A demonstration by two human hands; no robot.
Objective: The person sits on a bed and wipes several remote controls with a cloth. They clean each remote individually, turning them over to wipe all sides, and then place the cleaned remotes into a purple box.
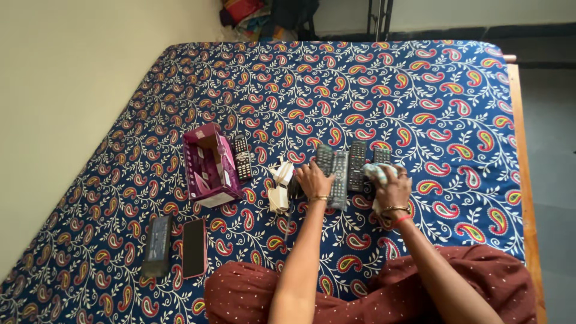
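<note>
Hands at work on a bed (420, 78) covered with a blue paisley sheet, seen from above. A person sits cross-legged at its near edge. The left hand (313, 180) rests flat, fingers spread and its grip released, on a row of remote controls (348, 168) lying side by side. The right hand (393, 189) clenches a pale cloth (377, 172) against the right end of that row, its grip closed on the fabric. By my reading, wiping of the row is under way; how many remotes are done cannot be told. Another remote (242, 157) lies apart beside an open purple carton (209, 165). White folded items (280, 186) sit just left of the hands. A dark phone (194, 247) and a grey flat device (158, 245) lie near the left corner.
</note>
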